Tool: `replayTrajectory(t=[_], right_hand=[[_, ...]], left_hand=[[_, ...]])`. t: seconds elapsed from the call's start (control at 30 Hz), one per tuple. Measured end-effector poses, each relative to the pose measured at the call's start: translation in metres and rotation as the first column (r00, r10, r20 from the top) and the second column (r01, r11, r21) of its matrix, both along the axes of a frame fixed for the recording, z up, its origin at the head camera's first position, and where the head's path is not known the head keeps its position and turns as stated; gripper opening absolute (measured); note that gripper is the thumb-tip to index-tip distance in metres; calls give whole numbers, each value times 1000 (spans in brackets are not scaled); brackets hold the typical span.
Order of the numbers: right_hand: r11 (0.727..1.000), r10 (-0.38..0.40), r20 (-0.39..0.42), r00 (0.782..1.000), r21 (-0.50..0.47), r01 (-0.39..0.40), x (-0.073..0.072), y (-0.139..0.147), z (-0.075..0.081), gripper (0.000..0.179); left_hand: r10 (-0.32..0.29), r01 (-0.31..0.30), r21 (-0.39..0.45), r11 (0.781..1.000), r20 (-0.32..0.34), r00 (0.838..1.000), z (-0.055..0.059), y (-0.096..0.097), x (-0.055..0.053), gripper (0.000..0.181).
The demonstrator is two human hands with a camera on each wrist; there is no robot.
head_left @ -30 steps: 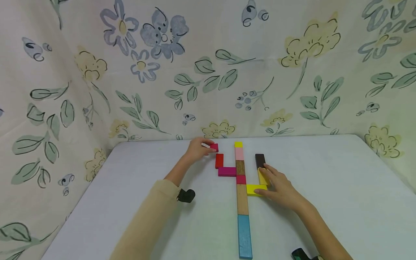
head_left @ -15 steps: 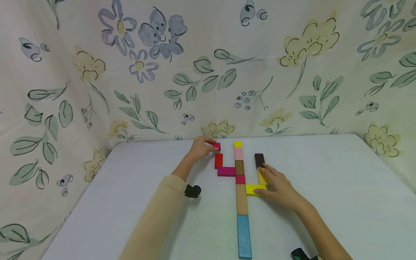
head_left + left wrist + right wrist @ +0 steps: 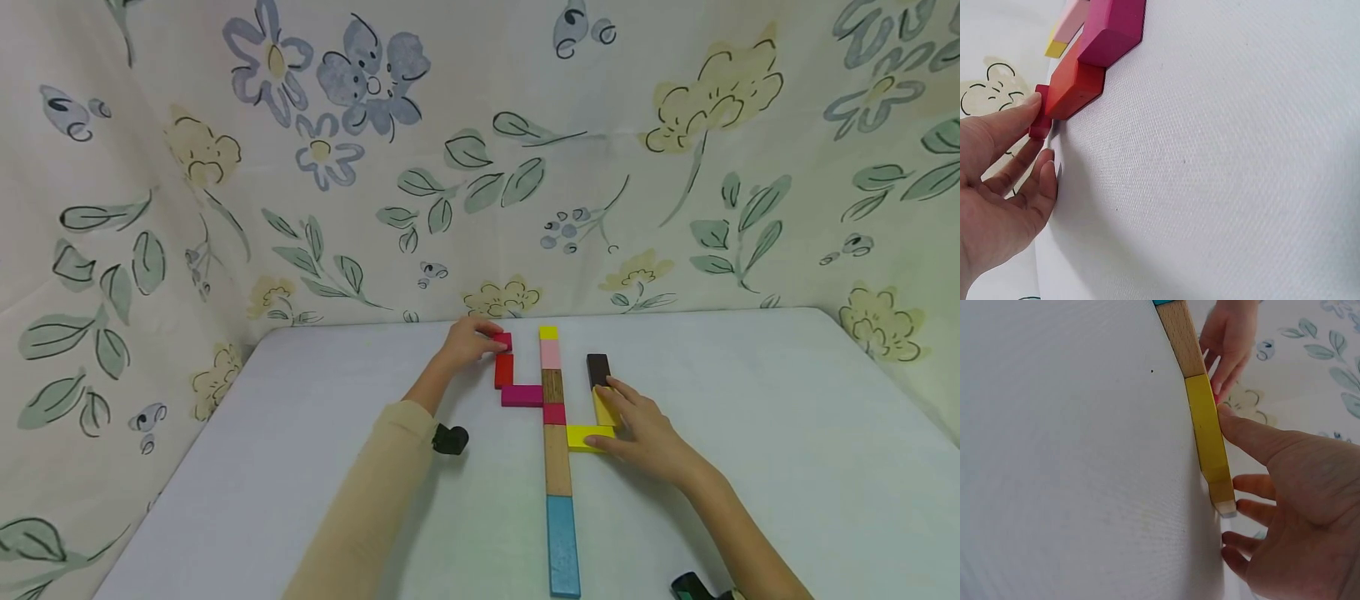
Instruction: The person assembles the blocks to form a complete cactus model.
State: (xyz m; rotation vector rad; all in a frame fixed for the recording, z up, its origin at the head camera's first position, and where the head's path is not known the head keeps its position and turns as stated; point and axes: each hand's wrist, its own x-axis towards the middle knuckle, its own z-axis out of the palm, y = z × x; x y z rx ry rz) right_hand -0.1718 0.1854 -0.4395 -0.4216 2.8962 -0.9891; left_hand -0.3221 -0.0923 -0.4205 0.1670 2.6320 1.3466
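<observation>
At the back of the table, my left hand (image 3: 467,343) pinches a small crimson block (image 3: 1040,122) between thumb and fingers. That block sits at the far end of a red block (image 3: 504,372), which adjoins a magenta block (image 3: 521,396) lying crosswise. On the other side, my right hand (image 3: 647,435) rests with spread fingers over a bright yellow block (image 3: 581,438) and an amber block (image 3: 604,408). Its thumb touches the bright yellow one, and a fingertip is right at the seam between the amber block and a dark brown block (image 3: 597,370).
A straight column runs down the middle: yellow, pink (image 3: 551,354), brown-grained, crimson, light wood (image 3: 557,460) and blue (image 3: 562,546) blocks. The magenta and bright yellow blocks branch off it. A floral cloth (image 3: 450,167) hangs behind the white table (image 3: 750,467).
My left hand has moved right and slightly toward me with the small crimson block, bringing it up to the red block's far end. My right hand has stayed in place.
</observation>
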Motion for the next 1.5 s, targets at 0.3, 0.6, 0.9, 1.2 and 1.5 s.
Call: replayTrajectory(t=[0.3,0.6,0.9,1.2,1.5], right_hand=[[1000,0,8,1000,8,0,0,0,0,82],[1000,0,4,1000,11,0,0,-1,0,81],[1000,-5,-5,1000,4,5,1,-1,0,80],[1000,-5,0,1000,3,5,1,-1,0,81],[1000,2,-13,1000,-1,-2,1,-1,0,81]], left_hand=[[-6,6,-34,999,-12,1000,-4,-1,-5,32],[16,-17,-27,1000,-29,999,-7,-1,-5,28],[0,0,-3,1000,-12,1000,-9,-1,-4,27],[-9,9,11,1000,5,1000,-7,-3,-1,27],[-12,12,20,1000,14,1000,-9,-4,-2,28]])
